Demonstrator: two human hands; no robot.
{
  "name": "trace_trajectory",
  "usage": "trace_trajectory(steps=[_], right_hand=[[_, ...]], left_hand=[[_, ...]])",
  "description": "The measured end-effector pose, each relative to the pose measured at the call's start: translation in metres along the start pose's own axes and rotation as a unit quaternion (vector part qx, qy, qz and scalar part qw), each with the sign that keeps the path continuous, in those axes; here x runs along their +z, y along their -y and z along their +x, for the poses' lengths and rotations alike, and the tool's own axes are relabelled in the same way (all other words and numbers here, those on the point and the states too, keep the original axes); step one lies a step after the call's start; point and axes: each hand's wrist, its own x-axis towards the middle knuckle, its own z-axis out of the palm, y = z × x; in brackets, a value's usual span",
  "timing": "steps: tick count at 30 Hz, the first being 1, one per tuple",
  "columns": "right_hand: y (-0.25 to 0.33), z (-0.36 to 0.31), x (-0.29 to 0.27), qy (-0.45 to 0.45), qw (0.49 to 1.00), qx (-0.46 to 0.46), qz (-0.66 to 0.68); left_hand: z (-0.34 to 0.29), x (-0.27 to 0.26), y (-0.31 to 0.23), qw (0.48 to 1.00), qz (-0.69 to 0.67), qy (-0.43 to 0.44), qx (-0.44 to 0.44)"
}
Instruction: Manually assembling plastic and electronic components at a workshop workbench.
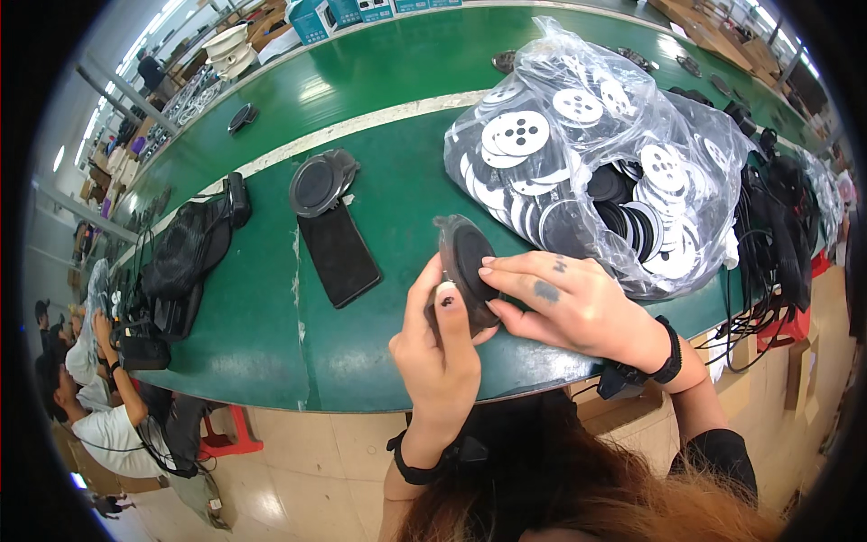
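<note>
Near the front of the green table, my left hand grips a round black disc-shaped part, thumb on the near side and fingers behind. A translucent plastic piece sticks out at its upper left edge. The fingers of my right hand pinch the part's right side, fingertips pressed on its face. To the right lies a large clear plastic bag, open toward me, full of white discs with holes and black-faced discs. Left of my hands, a similar black round part rests against the top of a black phone.
Black cabled devices lie at the left, and more black gear with loose cables at the right edge. A small black part sits on the far green strip, with blue boxes behind. Another person works at the far left.
</note>
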Motion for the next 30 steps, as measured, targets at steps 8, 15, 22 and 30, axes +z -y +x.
trace_trajectory(steps=[8,15,22,30], right_hand=[[-0.005,0.0,-0.008,-0.048,0.998,0.032,0.039],[-0.007,0.004,-0.036,-0.04,0.903,0.288,0.318],[-0.015,0.005,-0.038,-0.118,0.746,0.289,0.588],[-0.016,0.003,-0.028,-0.131,0.663,0.281,0.682]], left_hand=[[0.003,-0.007,-0.005,0.999,-0.024,0.024,-0.019],[0.009,-0.02,-0.005,0.998,-0.055,-0.013,-0.016],[0.003,-0.03,0.004,0.991,-0.131,-0.021,-0.035],[-0.005,-0.023,0.005,0.972,-0.226,-0.056,-0.024]])
